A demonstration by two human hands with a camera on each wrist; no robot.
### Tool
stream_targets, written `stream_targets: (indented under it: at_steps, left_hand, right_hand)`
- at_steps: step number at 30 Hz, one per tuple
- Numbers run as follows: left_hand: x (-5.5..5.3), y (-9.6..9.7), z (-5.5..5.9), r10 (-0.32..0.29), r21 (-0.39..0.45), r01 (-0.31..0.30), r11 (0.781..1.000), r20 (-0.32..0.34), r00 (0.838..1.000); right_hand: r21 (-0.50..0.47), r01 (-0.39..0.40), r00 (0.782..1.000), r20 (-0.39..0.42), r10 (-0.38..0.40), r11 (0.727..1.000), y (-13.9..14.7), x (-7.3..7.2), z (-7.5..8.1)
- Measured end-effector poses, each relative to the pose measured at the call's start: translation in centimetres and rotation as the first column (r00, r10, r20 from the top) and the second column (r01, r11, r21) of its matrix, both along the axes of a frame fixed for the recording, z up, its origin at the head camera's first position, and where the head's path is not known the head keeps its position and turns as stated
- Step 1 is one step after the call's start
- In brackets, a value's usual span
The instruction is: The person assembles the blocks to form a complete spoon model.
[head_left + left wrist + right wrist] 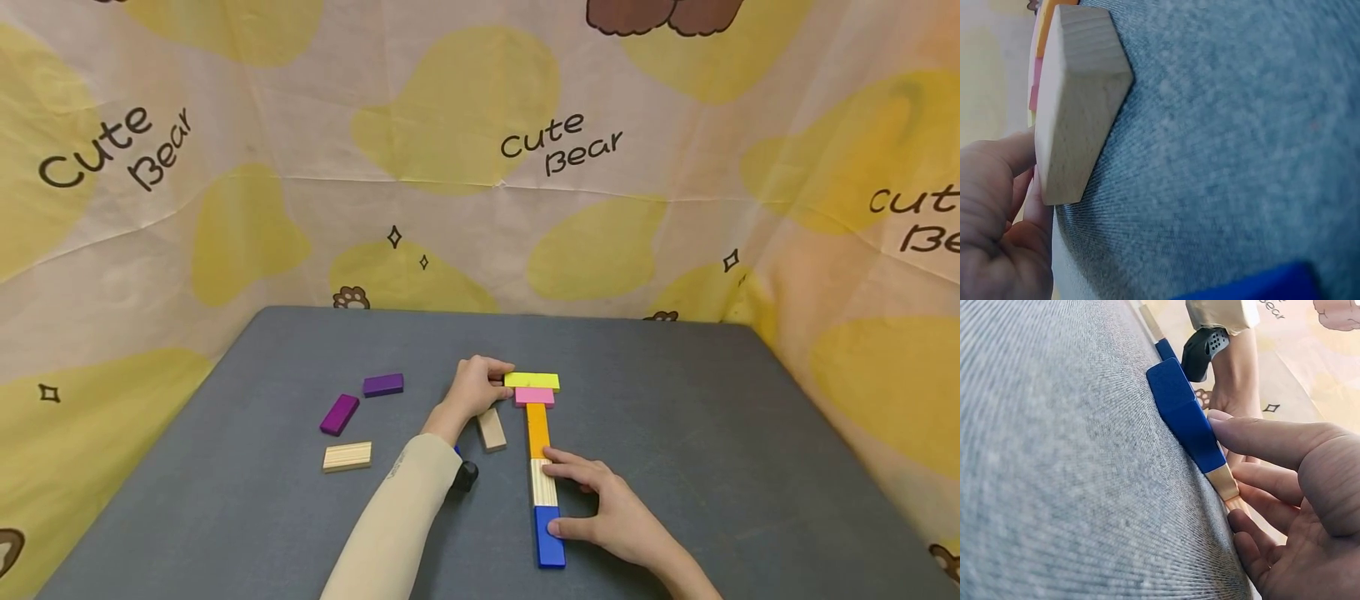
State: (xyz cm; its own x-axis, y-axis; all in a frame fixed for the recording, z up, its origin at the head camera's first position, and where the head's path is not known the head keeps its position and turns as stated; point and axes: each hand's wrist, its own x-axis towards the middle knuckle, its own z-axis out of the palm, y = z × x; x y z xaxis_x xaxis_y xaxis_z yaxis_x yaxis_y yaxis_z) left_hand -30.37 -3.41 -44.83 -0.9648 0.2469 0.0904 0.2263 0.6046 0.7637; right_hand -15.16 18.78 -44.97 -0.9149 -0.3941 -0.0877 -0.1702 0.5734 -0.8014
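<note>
Five wooden blocks form a T on the table. Its stem has a blue block (550,550) nearest me, a plain wood block (543,487) in the middle and an orange block (537,429) beyond. Across the far end lie a pink block (534,397) and, behind it, a yellow block (536,381). My left hand (472,387) pinches the yellow block's left end between thumb and fingers. My right hand (615,517) rests along the stem, its thumb on the blue block and extended fingertips at the plain and orange ones.
Just below my left hand lies another plain block (492,430). A blue block (1260,284) is mostly hidden behind the left wrist in the head view. Farther left are two purple blocks (383,385) and a plain block (347,457). A patterned cloth (450,208) hangs behind the table.
</note>
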Motion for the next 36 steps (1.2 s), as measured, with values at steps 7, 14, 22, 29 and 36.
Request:
stream_targets:
  at_steps: [7,14,22,29,36]
  left_hand:
    - [0.17,0.09,0.06,-0.002,-0.006,0.002,1.0,-0.009,1.0]
    - [0.17,0.08,-0.05,0.007,0.0,-0.007,1.0,-0.004,1.0]
    - [0.17,0.03,-0.28,0.013,0.03,-0.013,0.999,-0.007,1.0]
    - [0.01,0.13,-0.57,0.009,0.025,-0.008,1.0,-0.018,1.0]
    - [0.06,-0.04,-0.59,0.005,0.018,-0.005,1.0,-0.016,1.0]
  right_hand:
    - [-0.007,0.0,1.0,0.002,0.0,1.0,0.08,0.02,-0.14]
    - [-0.006,0.0,1.0,0.009,0.0,1.0,0.01,-0.03,-0.13]
    - [-0.006,0.001,1.0,0.007,-0.001,1.0,-0.05,0.02,0.03]
    - [-0.011,-0.001,1.0,0.007,0.001,1.0,0.05,0.02,0.06]
    - [-0.012,-0.004,1.0,0.007,0.004,1.0,-0.07,0.0,0.04]
